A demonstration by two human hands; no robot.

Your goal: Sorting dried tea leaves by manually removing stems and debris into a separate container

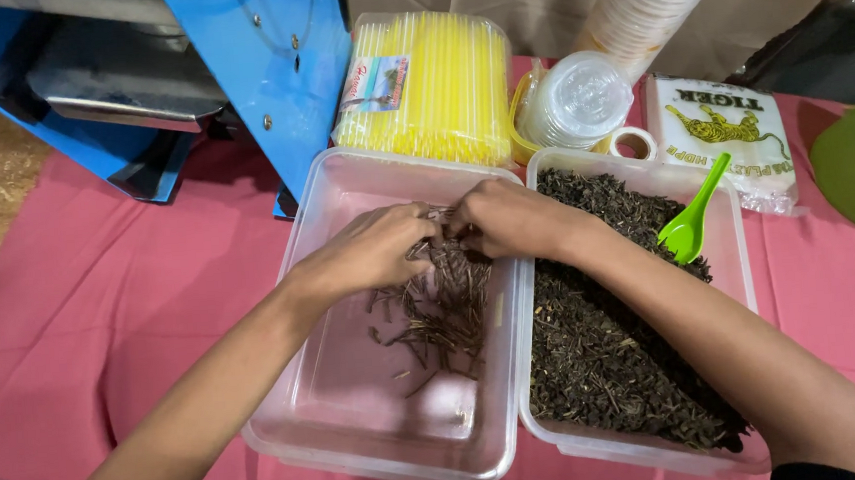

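Head view. I see both forearms enter from the bottom edge and converge over the left clear plastic tub (pixel 345 416). The left hand (pixel 373 249) sits palm down, wrist nearly straight, with its fingers curled toward the centre of the tub. The right hand (pixel 511 219) crosses the shared rims of the two tubs from the right, palm down, fingers bent inward until they meet the left-hand fingers. I read each grip as nearly closed, pinched on the top of the pile of dark dried stems (pixel 442 309); the fingertips themselves are hidden among the stems, so I cannot tell how many pieces each one holds.

The stems are thin, brown, straight pieces lying loosely crossed. They occupy the upper middle part of the left tub, and a few single pieces lie scattered toward its near end. The remaining floor of that tub shows bare plastic.

The right clear plastic tub (pixel 739 248) stands touching the left one, side by side on the pink-covered bench (pixel 82 324). It holds a deep layer of dark dried leaves (pixel 606 358). A green plastic scoop (pixel 692 221) rests tilted in the leaves near the far right corner.

Behind the tubs I see a pack of yellow straws (pixel 437 89), a stack of clear lids (pixel 578 99), and a white printed bag (pixel 726 139).
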